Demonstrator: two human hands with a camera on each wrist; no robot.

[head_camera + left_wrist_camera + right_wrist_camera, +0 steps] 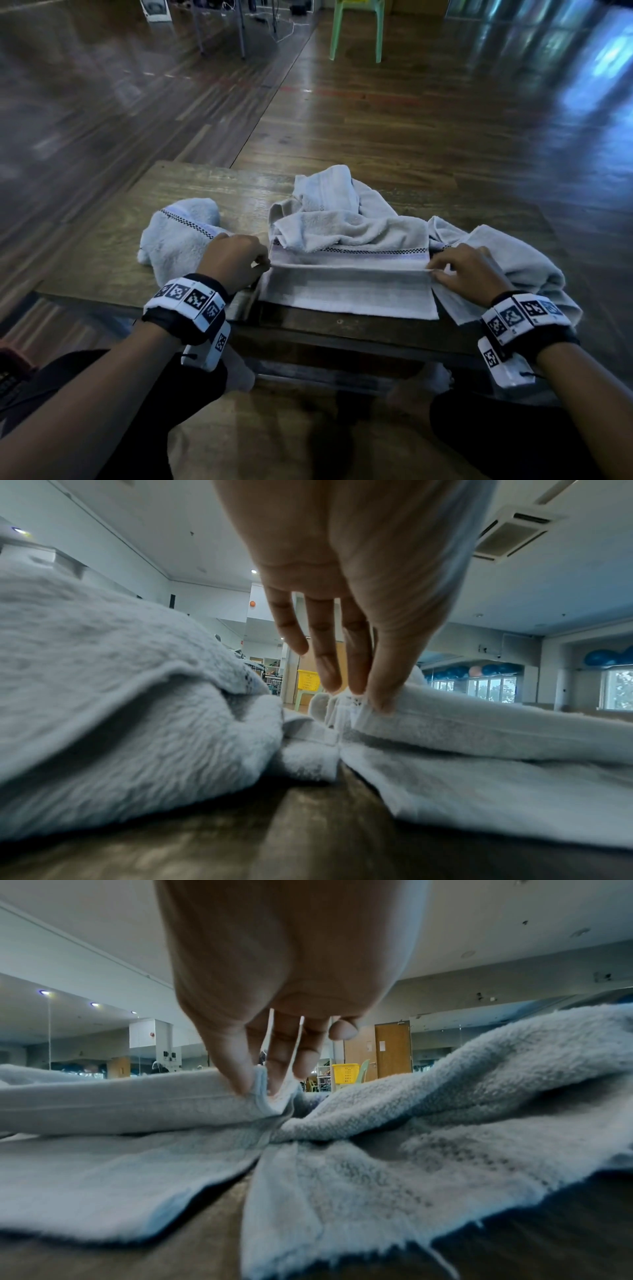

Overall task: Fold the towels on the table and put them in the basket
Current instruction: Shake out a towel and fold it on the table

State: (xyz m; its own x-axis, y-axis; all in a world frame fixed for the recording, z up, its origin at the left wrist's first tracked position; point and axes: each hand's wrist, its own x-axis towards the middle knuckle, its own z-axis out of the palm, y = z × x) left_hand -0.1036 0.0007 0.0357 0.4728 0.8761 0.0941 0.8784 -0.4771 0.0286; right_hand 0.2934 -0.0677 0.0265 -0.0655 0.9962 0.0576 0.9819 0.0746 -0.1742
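Both hands pinch the same pale grey towel (pixel 346 291) at the desk's near edge. On the person's left, the left hand (pixel 236 262) holds the left end of a raised fold between thumb and fingertips (pixel 356 669), the other fingers relaxed and slightly spread. Opposite it, the right hand (pixel 469 270) pinches the right end of that fold between thumb and fingertips (pixel 277 1069). Between the two hands the fold runs straight, parallel to the near edge of the wooden desk (pixel 212 192). Below the fold, the towel's front part lies flat, reaching the near edge. Behind the fold a dark checked band crosses the towel, and the rest is bunched in a heap toward the far edge.

A second towel (pixel 178 240), crumpled, sits near the desk's left edge, just beside the left hand. A third towel (pixel 507 257) lies rumpled toward the right edge, under and beside the right hand.

A yellow basket (pixel 346 1073) shows small and far away in both wrist views, possibly resting on a pale green chair. A green chair (pixel 356 31) stands on the wooden floor beyond the desk.
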